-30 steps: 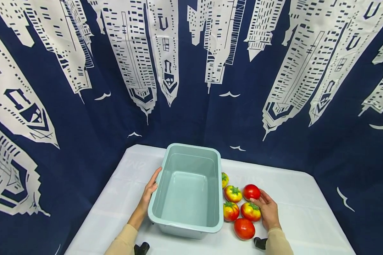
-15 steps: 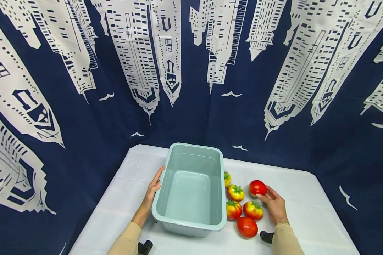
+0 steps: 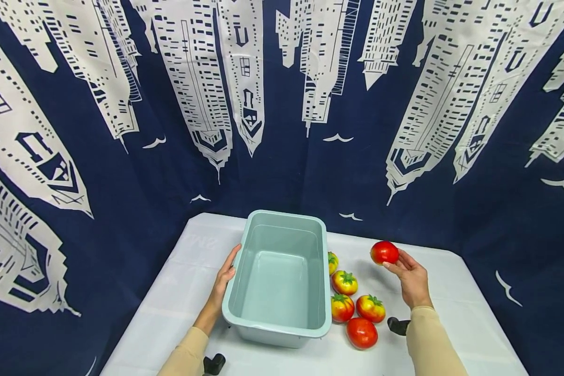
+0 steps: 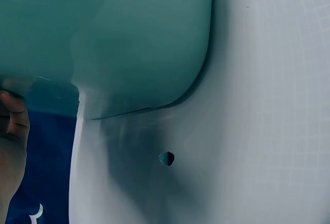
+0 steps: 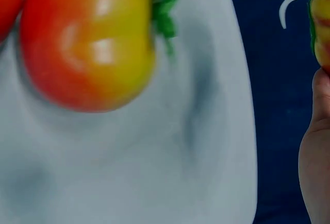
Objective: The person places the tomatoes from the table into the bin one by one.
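My right hand pinches a glossy red tomato between thumb and fingers, raised above the right part of the table. At the right edge of the right wrist view, the held tomato shows yellow-red skin and a bit of green leaf. My left hand holds the left side of a pale green plastic bin, thumb at the rim. No contents show in the bin. Several yellow-red tomatoes with green tops, such as this tomato, lie right of the bin, along with a plain red tomato.
A white cloth covers the table. Behind it hangs a dark blue curtain printed with white buildings. Black wrist-worn pieces, such as this black piece, sit by both forearms. The bin's right wall partly hides the farthest tomato.
My right hand has taken the red tomato from beside the others, lifting it and carrying it away toward the back right. My left hand stays at the bin's side.
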A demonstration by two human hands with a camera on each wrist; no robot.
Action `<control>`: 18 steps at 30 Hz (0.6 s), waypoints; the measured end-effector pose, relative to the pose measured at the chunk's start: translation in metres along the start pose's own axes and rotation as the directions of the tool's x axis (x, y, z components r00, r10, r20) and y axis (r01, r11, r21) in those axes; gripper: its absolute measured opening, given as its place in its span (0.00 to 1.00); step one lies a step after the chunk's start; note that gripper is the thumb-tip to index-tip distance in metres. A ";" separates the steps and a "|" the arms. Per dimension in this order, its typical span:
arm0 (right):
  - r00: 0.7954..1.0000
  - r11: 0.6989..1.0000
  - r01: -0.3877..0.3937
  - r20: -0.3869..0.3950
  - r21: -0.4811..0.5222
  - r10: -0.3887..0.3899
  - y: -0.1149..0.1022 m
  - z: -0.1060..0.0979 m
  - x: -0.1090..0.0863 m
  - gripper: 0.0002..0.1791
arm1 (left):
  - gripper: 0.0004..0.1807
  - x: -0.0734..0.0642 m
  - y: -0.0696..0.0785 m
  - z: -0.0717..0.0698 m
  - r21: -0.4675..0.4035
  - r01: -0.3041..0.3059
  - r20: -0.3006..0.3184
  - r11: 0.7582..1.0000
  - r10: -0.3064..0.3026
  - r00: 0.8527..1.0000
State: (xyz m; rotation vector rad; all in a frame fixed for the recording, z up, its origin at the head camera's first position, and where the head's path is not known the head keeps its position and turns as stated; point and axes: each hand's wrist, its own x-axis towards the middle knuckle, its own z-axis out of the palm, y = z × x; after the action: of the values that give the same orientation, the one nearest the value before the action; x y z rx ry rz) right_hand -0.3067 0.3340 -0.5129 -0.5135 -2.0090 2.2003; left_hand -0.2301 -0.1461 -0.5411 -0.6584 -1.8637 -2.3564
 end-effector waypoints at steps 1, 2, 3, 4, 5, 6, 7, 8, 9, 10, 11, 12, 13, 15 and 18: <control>1.000 1.000 0.011 0.007 0.010 -0.011 -0.005 0.000 0.000 0.47 | 0.34 0.000 -0.001 0.000 0.005 -0.002 -0.006 1.000 0.002 1.000; 1.000 1.000 0.017 0.014 0.018 -0.017 -0.009 0.000 0.000 0.48 | 0.34 0.001 -0.002 0.001 0.007 -0.005 -0.009 1.000 0.005 1.000; 1.000 1.000 0.022 0.021 0.018 -0.023 -0.012 0.000 0.000 0.48 | 0.34 0.001 -0.002 0.001 0.009 -0.006 -0.013 1.000 0.006 1.000; 0.999 1.000 0.024 0.028 0.012 -0.024 -0.015 0.001 0.001 0.48 | 0.34 0.000 -0.003 0.001 0.013 -0.012 -0.016 1.000 0.012 1.000; 0.999 1.000 0.022 0.029 0.008 -0.022 -0.017 0.001 0.001 0.48 | 0.34 0.000 -0.005 0.001 0.014 -0.016 -0.018 1.000 0.017 1.000; 0.999 1.000 0.021 0.033 -0.003 -0.021 -0.019 0.002 0.000 0.48 | 0.34 0.000 -0.005 0.001 0.014 -0.019 -0.019 1.000 0.019 1.000; 0.999 1.000 0.019 0.038 -0.008 -0.019 -0.020 0.004 0.000 0.48 | 0.34 0.000 -0.006 0.001 0.017 -0.022 -0.019 1.000 0.022 1.000; 0.999 1.000 0.016 0.044 -0.015 -0.015 -0.022 0.005 -0.001 0.49 | 0.34 0.000 -0.006 0.002 0.015 -0.022 -0.019 1.000 0.022 1.000; 0.999 1.000 0.017 0.051 -0.014 -0.016 -0.023 0.008 -0.001 0.49 | 0.34 0.000 -0.006 0.002 0.012 -0.022 -0.018 1.000 0.022 1.000; 0.998 1.000 0.020 0.057 -0.010 -0.019 -0.025 0.011 -0.002 0.48 | 0.34 0.000 -0.006 0.002 0.008 -0.022 -0.015 1.000 0.022 1.000; 0.998 1.000 0.025 0.066 -0.007 -0.025 -0.027 0.014 -0.002 0.48 | 0.34 0.000 -0.006 0.002 0.003 -0.024 -0.012 1.000 0.024 1.000; 0.997 0.999 0.032 0.076 -0.002 -0.032 -0.028 0.018 -0.003 0.47 | 0.34 0.000 -0.006 0.002 0.002 -0.024 -0.012 1.000 0.024 1.000; 0.995 0.999 0.041 0.091 0.009 -0.042 -0.029 0.022 -0.003 0.47 | 0.34 0.000 -0.005 0.002 0.001 -0.024 -0.010 1.000 0.024 1.000; 0.991 0.997 0.068 0.116 0.022 -0.070 -0.031 0.032 -0.003 0.46 | 0.34 0.000 -0.004 0.003 -0.005 -0.023 -0.010 1.000 0.023 1.000; 0.985 0.995 0.089 0.147 0.041 -0.094 -0.035 0.046 -0.003 0.46 | 0.34 0.001 -0.003 0.004 -0.009 -0.022 -0.010 1.000 0.022 1.000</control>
State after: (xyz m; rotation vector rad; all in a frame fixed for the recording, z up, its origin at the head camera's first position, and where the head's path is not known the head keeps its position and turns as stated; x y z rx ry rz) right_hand -0.3235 0.2934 -0.4745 -0.2542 -2.0168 2.2749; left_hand -0.2305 -0.1417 -0.5432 -0.6634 -1.8341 -2.3514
